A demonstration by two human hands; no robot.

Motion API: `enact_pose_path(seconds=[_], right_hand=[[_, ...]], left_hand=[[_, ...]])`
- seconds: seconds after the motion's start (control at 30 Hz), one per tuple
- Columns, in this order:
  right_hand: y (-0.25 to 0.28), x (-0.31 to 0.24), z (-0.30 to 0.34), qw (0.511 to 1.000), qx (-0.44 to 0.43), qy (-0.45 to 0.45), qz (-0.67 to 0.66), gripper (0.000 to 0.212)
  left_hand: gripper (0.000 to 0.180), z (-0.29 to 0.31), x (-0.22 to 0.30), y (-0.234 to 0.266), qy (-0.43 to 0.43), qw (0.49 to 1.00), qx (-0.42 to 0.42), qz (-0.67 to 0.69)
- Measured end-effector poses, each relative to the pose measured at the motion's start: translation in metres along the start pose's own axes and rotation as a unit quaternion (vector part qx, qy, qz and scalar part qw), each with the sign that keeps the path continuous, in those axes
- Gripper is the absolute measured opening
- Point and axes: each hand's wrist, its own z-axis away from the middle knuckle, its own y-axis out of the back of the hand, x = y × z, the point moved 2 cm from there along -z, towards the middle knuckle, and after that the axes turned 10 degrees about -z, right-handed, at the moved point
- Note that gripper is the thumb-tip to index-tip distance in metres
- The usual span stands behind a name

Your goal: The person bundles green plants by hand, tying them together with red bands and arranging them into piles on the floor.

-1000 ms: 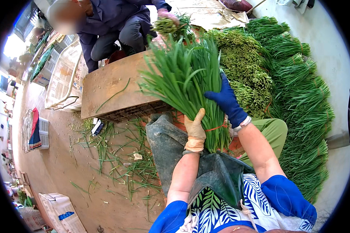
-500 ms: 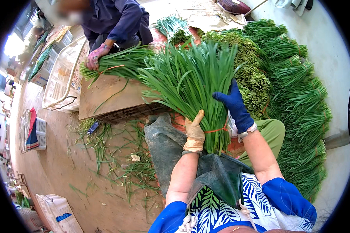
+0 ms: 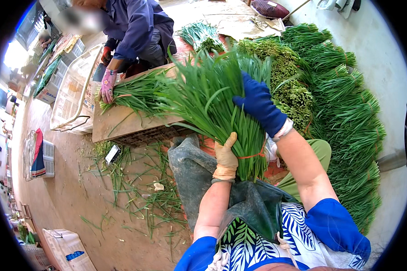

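A large bunch of garlic chives (image 3: 203,99) stands upright over my lap, fanned out at the top. An orange-red band (image 3: 253,156) circles its lower stems. My left hand (image 3: 225,156), in a tan glove, grips the lower left side just beside the band, thumb up and its fingers partly hidden behind the stems. Higher up, my right hand (image 3: 261,105) in a dark blue glove wraps the right side of the leaves, its thumb across the front. A dark rubbery apron (image 3: 185,158) lies under the stem ends.
Across from me a person's pink-gloved hand (image 3: 107,86) rests on another chive bunch (image 3: 138,92) on a wooden board (image 3: 117,119). White crates (image 3: 72,97) stand left. Banded bunches (image 3: 343,135) pile up at right. Loose leaves (image 3: 153,198) litter the floor beside a small dark-and-white object (image 3: 113,153).
My right hand has moved up and left onto the leaves, bending the tops leftward. The other person's pink-gloved hand has shifted down. The small object on the floor now shows a white face.
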Motion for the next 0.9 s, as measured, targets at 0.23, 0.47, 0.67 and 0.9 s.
enact_pose_path(seconds=[0.23, 0.47, 0.67, 0.9], right_hand=[[0.015, 0.01, 0.007, 0.981, 0.021, -0.056, -0.182, 0.076], [0.04, 0.014, 0.005, 0.907, 0.171, 0.067, -0.378, 0.039], [0.033, -0.019, 0.005, 0.954, 0.089, 0.148, -0.246, 0.018], [-0.002, -0.006, -0.016, 0.994, -0.11, -0.005, -0.013, 0.03]], left_hand=[[0.045, -0.006, -0.008, 0.007, 0.02, 1.0, 0.003, -0.011], [0.048, -0.012, -0.015, 0.014, 0.019, 0.999, 0.031, 0.007], [0.047, -0.011, -0.015, 0.011, 0.01, 0.998, 0.046, -0.033], [0.047, -0.011, -0.015, 0.014, -0.001, 0.996, 0.035, -0.084]])
